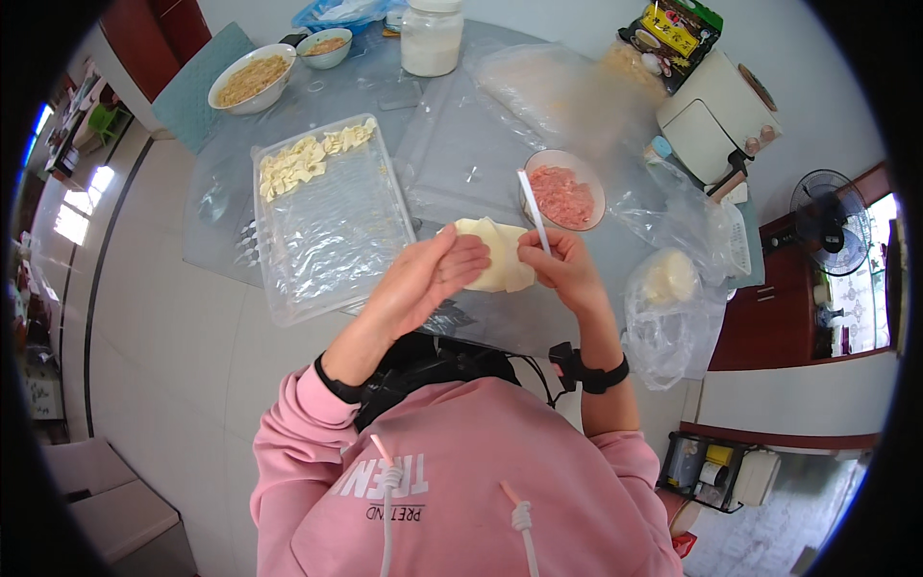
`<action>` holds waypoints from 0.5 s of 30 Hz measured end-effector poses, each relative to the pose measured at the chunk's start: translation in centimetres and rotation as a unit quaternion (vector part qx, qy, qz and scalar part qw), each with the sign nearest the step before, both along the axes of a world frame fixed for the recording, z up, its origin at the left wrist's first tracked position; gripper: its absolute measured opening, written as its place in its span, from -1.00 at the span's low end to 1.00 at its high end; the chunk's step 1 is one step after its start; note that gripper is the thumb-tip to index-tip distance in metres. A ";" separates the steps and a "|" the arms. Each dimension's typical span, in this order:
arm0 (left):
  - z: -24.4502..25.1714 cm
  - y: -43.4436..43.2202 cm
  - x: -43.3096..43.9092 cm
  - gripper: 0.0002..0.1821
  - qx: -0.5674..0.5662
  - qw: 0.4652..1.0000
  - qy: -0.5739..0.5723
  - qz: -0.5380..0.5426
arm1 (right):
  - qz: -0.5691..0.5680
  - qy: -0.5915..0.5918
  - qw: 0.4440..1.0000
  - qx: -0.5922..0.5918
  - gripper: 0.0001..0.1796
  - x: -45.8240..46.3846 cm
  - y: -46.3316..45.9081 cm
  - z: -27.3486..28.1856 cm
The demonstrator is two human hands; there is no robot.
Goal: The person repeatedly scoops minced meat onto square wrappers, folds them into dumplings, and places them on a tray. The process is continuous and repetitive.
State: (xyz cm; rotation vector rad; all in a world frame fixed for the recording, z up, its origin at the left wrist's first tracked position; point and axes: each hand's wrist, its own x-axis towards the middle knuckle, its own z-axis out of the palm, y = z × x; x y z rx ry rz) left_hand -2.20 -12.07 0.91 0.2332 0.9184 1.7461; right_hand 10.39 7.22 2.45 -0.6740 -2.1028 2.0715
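Observation:
Thin pale dough wrappers lie between my hands near the table's front edge. My left hand is spread, palm tilted, with its fingers over the wrappers' left part. At their right edge, my right hand pinches the dough and also holds a white utensil handle pointing up and away. Just beyond that hand stands a bowl of raw minced meat. To the left, a plastic-lined tray carries folded dumplings in its far left part.
Two bowls of filling, a large one and a small one, stand far left. A lidded jar of white powder is at the back. Bagged dough, plastic sheets and a white appliance are on the right.

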 end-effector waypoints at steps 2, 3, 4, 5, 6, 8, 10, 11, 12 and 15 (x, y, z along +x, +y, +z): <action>-1.1 2.4 0.0 -0.42 0.019 0.988 -0.142 -0.061 | 0.036 0.020 0.998 0.050 -0.81 0.1 -0.6 0.5; -1.6 3.4 0.2 -0.45 0.047 0.985 -0.153 -0.059 | 0.067 0.040 0.992 0.097 -0.80 0.2 -1.0 0.5; -2.0 4.4 0.4 -0.48 0.070 0.982 -0.166 -0.061 | 0.097 0.059 0.983 0.146 -0.80 0.3 -1.3 0.7; -2.1 5.2 0.6 -0.51 0.060 0.981 -0.177 -0.055 | 0.084 0.059 0.981 0.167 -0.80 0.9 -1.2 1.1; -2.2 5.8 0.9 -0.60 0.024 0.981 -0.190 -0.027 | 0.071 0.059 0.978 0.187 -0.79 1.6 -0.9 1.4; -1.9 6.6 1.8 -0.61 0.017 0.981 -0.193 0.019 | -0.014 0.014 0.984 0.175 -0.80 2.8 0.6 2.1; -1.2 7.3 2.4 -0.61 -0.006 0.977 -0.207 0.055 | -0.057 0.004 0.930 0.362 -0.82 3.8 3.7 3.0; -0.8 7.6 2.6 -0.61 -0.014 0.978 -0.199 0.057 | -0.092 -0.036 0.890 0.445 -0.82 3.9 5.1 3.2; -0.4 7.9 2.8 -0.60 -0.012 0.979 -0.195 0.054 | -0.073 -0.004 0.854 0.515 -0.81 3.8 6.1 2.9; 0.4 8.9 3.4 -0.60 -0.004 0.976 -0.196 0.091 | -0.063 0.033 0.742 0.667 -0.81 2.4 7.6 1.7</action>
